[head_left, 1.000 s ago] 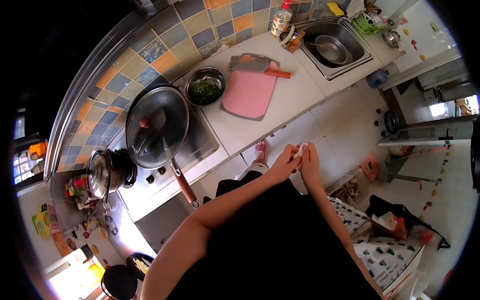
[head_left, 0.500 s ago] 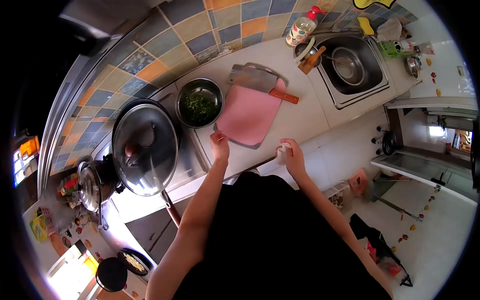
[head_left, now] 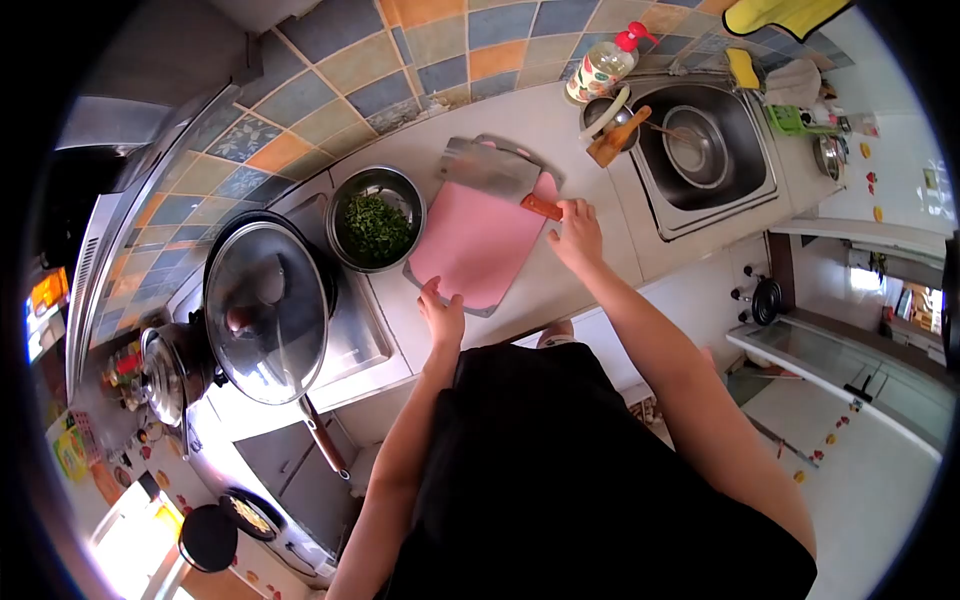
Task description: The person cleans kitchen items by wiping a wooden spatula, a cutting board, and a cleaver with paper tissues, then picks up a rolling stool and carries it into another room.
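A pink cutting board (head_left: 475, 245) lies on the counter, with a cleaver (head_left: 490, 168) across its far end. The cleaver's orange-brown handle points right. My right hand (head_left: 580, 238) is at the end of that handle, thumb and fingers apart; whether the fingertips touch it I cannot tell. By the board's near left edge, my left hand (head_left: 442, 315) has its fingers spread and nothing in them. A steel bowl of chopped greens (head_left: 375, 225) stands left of the board.
On the left, a glass-lidded pan (head_left: 265, 310) sits on the stove, its handle jutting forward, beside a lidded pot (head_left: 165, 375). To the right are a pump bottle (head_left: 605, 65), a small pot with a wooden spatula (head_left: 615, 140) and a sink holding a basin (head_left: 695, 150).
My right hand has moved forward from the counter's front edge to the cleaver handle; the white thing it held is gone from it. My left hand's closed fingers have spread beside the board.
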The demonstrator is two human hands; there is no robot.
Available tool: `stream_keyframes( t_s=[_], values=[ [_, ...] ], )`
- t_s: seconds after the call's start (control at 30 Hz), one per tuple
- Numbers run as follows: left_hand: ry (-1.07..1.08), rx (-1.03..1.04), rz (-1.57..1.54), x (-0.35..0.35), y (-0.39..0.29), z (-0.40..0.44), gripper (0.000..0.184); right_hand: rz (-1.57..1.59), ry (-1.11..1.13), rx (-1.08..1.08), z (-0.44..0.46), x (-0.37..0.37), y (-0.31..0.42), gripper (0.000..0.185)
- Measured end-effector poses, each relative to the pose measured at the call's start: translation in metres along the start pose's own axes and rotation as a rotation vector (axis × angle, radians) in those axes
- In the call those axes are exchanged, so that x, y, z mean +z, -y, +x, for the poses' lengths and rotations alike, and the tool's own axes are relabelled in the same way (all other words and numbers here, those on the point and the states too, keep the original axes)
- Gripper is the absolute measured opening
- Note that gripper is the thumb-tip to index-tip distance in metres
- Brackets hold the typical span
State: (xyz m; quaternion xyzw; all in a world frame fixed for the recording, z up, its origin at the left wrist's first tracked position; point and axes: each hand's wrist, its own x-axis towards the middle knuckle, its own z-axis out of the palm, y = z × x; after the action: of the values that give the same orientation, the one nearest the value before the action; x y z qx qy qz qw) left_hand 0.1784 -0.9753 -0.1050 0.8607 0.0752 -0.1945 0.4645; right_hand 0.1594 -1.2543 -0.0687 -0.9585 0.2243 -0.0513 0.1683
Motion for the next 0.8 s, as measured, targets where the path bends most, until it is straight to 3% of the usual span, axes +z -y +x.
stream_keyframes(
  t_s=[0.13,0.3,0.4,0.5,0.53,0.63,0.73,0.8],
  values=[
    [-0.021,0.017,-0.111,0.016,-0.016,-0.018,0.047,-0.150,0.236,-0.098,0.031,0.023,-0.017,0.037],
    [0.023,0.006,-0.320,0.067,-0.036,-0.027,0.037,0.059,0.501,-0.118,0.037,0.018,-0.027,0.040],
    [0.042,0.023,-0.460,0.118,-0.058,-0.022,0.033,0.243,0.432,-0.208,0.014,0.017,-0.038,0.041],
    [0.068,-0.275,-0.705,0.151,-0.113,-0.024,0.022,0.358,0.525,-0.130,-0.004,-0.011,-0.038,0.045],
    [0.291,-0.245,-0.770,0.155,-0.108,-0.011,0.011,0.412,0.541,-0.137,-0.011,-0.015,-0.043,0.046],
    [0.170,-0.427,-0.986,0.180,-0.115,-0.019,0.014,0.526,0.407,-0.177,-0.029,-0.029,-0.053,0.043],
    [0.090,-0.323,-1.070,0.182,-0.125,-0.030,0.010,0.778,0.534,-0.115,-0.031,-0.054,-0.065,0.038],
    [0.034,-0.247,-1.078,0.176,-0.125,-0.033,0.012,0.835,0.386,-0.158,-0.036,-0.056,-0.073,0.032]
  ],
)
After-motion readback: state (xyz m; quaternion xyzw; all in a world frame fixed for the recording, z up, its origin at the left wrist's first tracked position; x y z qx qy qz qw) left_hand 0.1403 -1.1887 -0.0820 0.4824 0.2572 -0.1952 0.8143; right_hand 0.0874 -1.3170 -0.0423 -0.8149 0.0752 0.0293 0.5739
